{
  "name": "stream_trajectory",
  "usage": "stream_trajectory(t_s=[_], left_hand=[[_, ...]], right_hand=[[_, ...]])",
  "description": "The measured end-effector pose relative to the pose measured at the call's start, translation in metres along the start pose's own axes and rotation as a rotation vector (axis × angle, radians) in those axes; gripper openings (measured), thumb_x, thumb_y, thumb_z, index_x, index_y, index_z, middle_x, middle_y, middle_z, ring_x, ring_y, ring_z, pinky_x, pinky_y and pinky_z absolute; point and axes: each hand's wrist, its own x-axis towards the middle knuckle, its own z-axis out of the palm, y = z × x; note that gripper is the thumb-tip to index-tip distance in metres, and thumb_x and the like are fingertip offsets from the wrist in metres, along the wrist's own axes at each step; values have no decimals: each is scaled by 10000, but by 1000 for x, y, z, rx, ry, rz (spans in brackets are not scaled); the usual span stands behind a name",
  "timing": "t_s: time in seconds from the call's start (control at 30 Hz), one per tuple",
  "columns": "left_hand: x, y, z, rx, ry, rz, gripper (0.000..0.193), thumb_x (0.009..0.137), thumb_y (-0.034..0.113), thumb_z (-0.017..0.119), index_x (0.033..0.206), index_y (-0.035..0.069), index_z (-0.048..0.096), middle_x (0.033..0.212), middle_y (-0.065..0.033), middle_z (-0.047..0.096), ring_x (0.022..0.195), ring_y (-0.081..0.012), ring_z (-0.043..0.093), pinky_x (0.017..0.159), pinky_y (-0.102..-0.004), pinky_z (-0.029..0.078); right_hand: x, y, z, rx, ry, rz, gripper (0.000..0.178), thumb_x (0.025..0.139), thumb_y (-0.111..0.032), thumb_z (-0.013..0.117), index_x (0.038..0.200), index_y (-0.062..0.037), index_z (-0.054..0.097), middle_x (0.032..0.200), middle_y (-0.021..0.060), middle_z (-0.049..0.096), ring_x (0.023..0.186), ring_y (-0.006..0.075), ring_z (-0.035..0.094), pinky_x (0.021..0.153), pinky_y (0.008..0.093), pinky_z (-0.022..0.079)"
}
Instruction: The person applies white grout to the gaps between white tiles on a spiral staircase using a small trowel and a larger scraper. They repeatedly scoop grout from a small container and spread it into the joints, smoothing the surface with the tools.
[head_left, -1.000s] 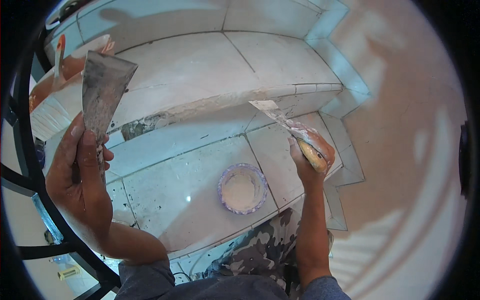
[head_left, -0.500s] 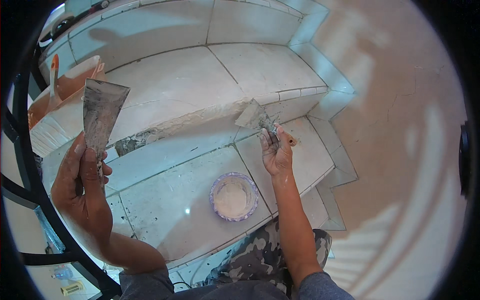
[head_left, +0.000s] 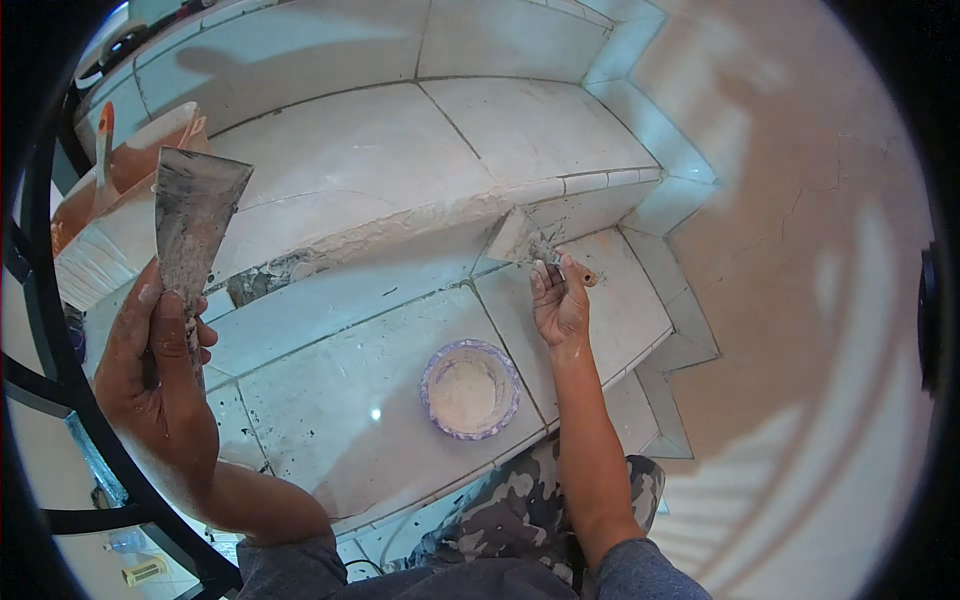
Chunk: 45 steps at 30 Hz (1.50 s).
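My left hand (head_left: 170, 360) grips a wide putty knife (head_left: 197, 215) by its lower part, the smeared grey blade pointing up. In my right hand (head_left: 562, 305) is a second putty knife (head_left: 516, 238), its blade tilted up and left, close to the front edge of the upper step. A rough, plastered strip (head_left: 410, 228) runs along that edge, with a dark broken patch (head_left: 262, 285) at its left. On the lower step, left of my right forearm, stands a purple-rimmed bowl (head_left: 470, 390) of pale, creamy paste.
An orange-and-white paint-smeared container (head_left: 105, 255) with a paint brush (head_left: 104, 150) in it stands on the upper step at left. Black metal railing (head_left: 50, 390) curves along the left. A beige wall (head_left: 790, 270) with stepped tile skirting rises at right.
My right hand has shifted slightly right and down, its putty knife's blade turning more upright. My left hand has moved a little left and up with its knife.
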Motion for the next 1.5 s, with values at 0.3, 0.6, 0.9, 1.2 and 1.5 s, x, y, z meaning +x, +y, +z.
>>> stream_trajectory(t_s=[0.3, 0.6, 0.9, 1.2, 1.5], left_hand=[[0, 1, 1, 14, 3, 7, 287, 1003, 156, 583, 1238, 12, 663, 857, -152, 724, 664, -132, 653, 553, -243, 485], [0, -5, -1, -18, -11, 39, 286, 1000, 151, 589, 1244, 20, 661, 865, -146, 725, 662, -130, 650, 545, -238, 477], [1, -3, 0, 23, 4, 39, 287, 1000, 147, 590, 1247, 20, 659, 870, -144, 726, 660, -123, 646, 546, -233, 478], [1, -2, 1, 16, 5, 50, 293, 1008, 157, 574, 1245, 4, 653, 871, -158, 724, 648, -132, 650, 536, -239, 480], [1, -6, -2, 3, 4, 56, 287, 1005, 148, 579, 1240, 2, 655, 870, -156, 724, 650, -126, 648, 534, -232, 472]], right_hand=[[5, -17, 18, -104, -73, -48, 181, 949, -216, 673, 1071, -86, 640, 900, 39, 674, 791, 150, 675, 661, 260, 579], [27, -31, 37, -245, -159, -83, 266, 945, -241, 685, 1105, -50, 594, 906, 63, 639, 769, 177, 668, 615, 272, 554], [43, -65, 44, -328, -246, -138, 235, 949, -236, 679, 1061, -44, 603, 891, 63, 658, 748, 165, 674, 637, 284, 579], [56, -96, 65, -522, -202, -202, 210, 964, -228, 654, 1024, -40, 583, 854, 58, 638, 674, 155, 659, 596, 295, 556], [45, -123, 141, -1143, -118, -568, 332, 917, -284, 682, 1056, -2, 577, 846, 120, 677, 723, 215, 688, 619, 342, 534]])
